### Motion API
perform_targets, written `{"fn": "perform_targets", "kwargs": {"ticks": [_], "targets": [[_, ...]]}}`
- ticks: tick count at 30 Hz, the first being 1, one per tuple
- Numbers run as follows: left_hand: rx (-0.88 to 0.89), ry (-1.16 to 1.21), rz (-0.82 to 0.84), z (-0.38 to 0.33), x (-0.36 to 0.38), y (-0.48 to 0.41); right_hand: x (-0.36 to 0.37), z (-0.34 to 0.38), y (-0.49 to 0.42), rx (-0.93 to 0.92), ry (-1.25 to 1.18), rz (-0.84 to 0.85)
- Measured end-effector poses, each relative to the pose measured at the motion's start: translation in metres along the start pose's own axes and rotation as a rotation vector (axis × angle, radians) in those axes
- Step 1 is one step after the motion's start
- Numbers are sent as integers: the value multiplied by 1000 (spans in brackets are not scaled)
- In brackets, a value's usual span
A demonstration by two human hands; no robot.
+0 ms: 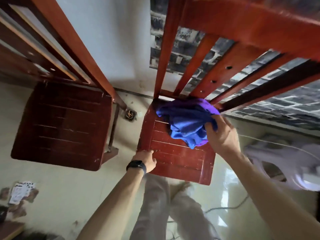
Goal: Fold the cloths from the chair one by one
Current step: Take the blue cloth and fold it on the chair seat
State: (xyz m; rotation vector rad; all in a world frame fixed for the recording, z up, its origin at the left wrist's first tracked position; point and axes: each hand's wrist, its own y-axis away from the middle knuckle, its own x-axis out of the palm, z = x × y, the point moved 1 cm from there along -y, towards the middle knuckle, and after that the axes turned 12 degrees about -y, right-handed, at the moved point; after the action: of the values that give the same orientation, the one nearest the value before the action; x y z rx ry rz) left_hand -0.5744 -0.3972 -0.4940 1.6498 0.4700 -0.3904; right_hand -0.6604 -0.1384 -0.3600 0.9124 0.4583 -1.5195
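Head view, looking down. Right hand (pixel 223 137) is gripping the blue cloth (pixel 187 125) at its right edge, fingers curled into the folds. The cloth is lying bunched on the back half of the chair (pixel 176 158) seat, close to the slats, with a purple cloth (pixel 207 104) showing behind and under it. Left hand (pixel 147 159) is resting on the seat's front-left corner; cannot tell whether it is clasping the edge or only touching it. Watch (pixel 136 166) is sitting on that wrist. Second chair (pixel 60 125) is standing to the left.

Handling, judged: the cloth is looking light, soft and limp, likely sagging once lifted and possibly dragging the purple one along. Taking it by a hem or corner is looking better than grabbing the bunch.

Writing: paper (pixel 21 191) on the floor is carrying dark print, too blurred to read. No brands are showing.
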Motion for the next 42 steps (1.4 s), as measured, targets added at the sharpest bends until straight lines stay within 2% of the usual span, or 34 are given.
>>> {"fn": "perform_targets", "kwargs": {"ticks": [4, 9, 12, 14, 18, 20, 23, 25, 27, 33, 35, 37, 42], "targets": [[-6, 162, -17, 4, -42, 53, -86, 67, 28, -128, -116, -137], [69, 179, -233, -3, -131, 134, -165, 138, 68, -146, -162, -160], [192, 230, -378, -15, -182, 190, -197, 174, 97, -188, -200, -177], [338, 290, -453, -26, -210, 232, -210, 194, 118, -223, -227, -207], [601, 464, -497, -39, -243, 320, -222, 228, 159, -268, -276, -233], [657, 534, -575, -38, -253, 355, -221, 242, 179, -295, -253, -211], [715, 447, -705, -29, -274, 394, -219, 265, 206, -339, -240, -140], [762, 319, -718, -21, -288, 413, -221, 279, 221, -369, -233, -104], [737, 194, -678, -10, -299, 429, -223, 293, 235, -400, -223, -115], [650, 135, -744, 67, -316, 450, -246, 330, 256, -386, -187, -385], [641, 150, -756, 94, -326, 455, -245, 351, 261, -419, -170, -394], [672, 170, -761, 112, -339, 462, -236, 376, 264, -438, -174, -366], [836, 173, -611, 122, -356, 491, -204, 436, 272, -451, -188, -380]]}}
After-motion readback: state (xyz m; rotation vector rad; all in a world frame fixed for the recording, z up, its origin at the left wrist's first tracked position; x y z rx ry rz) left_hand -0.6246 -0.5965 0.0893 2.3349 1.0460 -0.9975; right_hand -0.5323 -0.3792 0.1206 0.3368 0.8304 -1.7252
